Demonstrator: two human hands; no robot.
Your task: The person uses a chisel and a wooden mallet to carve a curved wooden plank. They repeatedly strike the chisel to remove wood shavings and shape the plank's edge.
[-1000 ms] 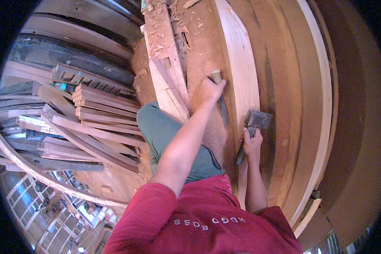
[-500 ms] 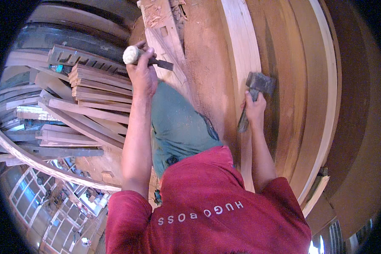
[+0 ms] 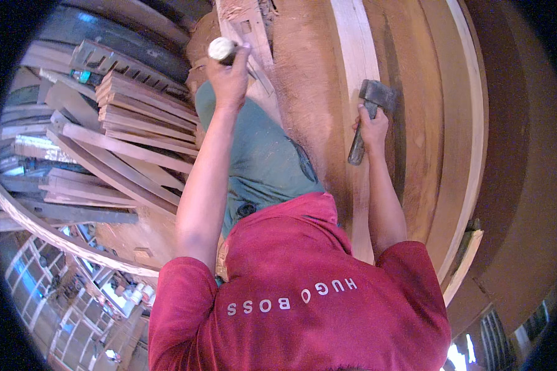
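Note:
My left hand [image 3: 230, 83] is closed around a chisel [image 3: 221, 49], whose pale rounded handle end points up toward me. The blade is hidden behind the hand, above a pale timber with a square hole [image 3: 246, 26] and wood chips at its far end. My right hand [image 3: 374, 130] grips a hammer [image 3: 377, 95] by its dark handle, just below the heavy dark head. That hammer hangs over a long pale plank [image 3: 354, 43], apart from the chisel. Green trousers [image 3: 269, 161] cover my leg beside the timber.
Stacked wooden strips [image 3: 145, 114] lie at left, with a slotted wooden piece [image 3: 127, 71] behind them. Longer loose boards [image 3: 114, 167] cross nearer to me. Broad brown boards [image 3: 421, 123] run along the right. A window-like frame [image 3: 31, 278] shows at lower left.
My left hand has moved right and farther away with the chisel, turning its blade out of sight. My right hand and the hammer have shifted slightly farther away.

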